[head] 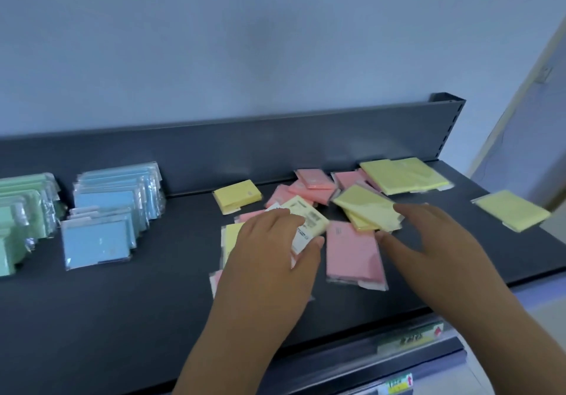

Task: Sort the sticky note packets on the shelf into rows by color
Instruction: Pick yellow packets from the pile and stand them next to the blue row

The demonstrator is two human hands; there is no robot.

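In the head view, the left hand curls round one yellow packet, label side up, just above the dark shelf. The right hand is open, with its fingers spread and its fingertips on a small yellow pile.

To do this step well, we think we should pick up only yellow ones. We should hold the slippery wraps tight and leave the pink ones lying until yellow has its own row.

Now we count. The green row and the blue row stand at the left. Their packets overlap too much for us to count. We see about eight yellow packets, with one far right packet lying alone. We see about seven pink ones, and the big pink packet lies between the hands.
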